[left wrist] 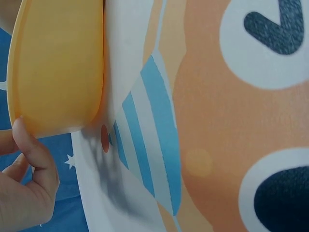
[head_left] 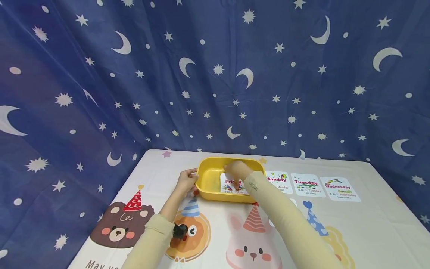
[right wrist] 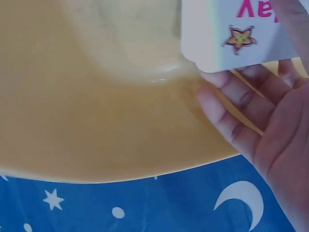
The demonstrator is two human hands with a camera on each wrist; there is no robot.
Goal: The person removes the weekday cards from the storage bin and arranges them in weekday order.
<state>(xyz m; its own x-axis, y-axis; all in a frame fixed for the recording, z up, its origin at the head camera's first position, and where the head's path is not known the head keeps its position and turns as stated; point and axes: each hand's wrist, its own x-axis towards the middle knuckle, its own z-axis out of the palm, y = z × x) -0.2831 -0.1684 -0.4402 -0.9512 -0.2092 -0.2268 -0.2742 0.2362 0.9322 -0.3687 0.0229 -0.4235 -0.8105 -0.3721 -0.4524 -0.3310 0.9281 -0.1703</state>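
A yellow plastic tub [head_left: 225,197] stands toward the far side of the table. My left hand [head_left: 186,181] pinches its left end at the rim; in the left wrist view the thumb [left wrist: 31,150] presses on the tub's outer wall [left wrist: 58,63]. My right hand [head_left: 237,170] reaches inside the tub over a white card [head_left: 226,184] printed "Friday". In the right wrist view that hand [right wrist: 275,116] pinches the card [right wrist: 212,34], thumb across its printed face and fingers at its edge. Part of the word is hidden by the thumb.
Right of the tub lie cards reading Monday [head_left: 280,186], Tuesday [head_left: 308,189] and Wednesday [head_left: 339,190] in a row. Another white card [head_left: 293,202] is mostly hidden under my right forearm. A blue star-and-moon curtain [head_left: 215,123] hangs behind the cartoon-printed tablecloth [head_left: 174,164].
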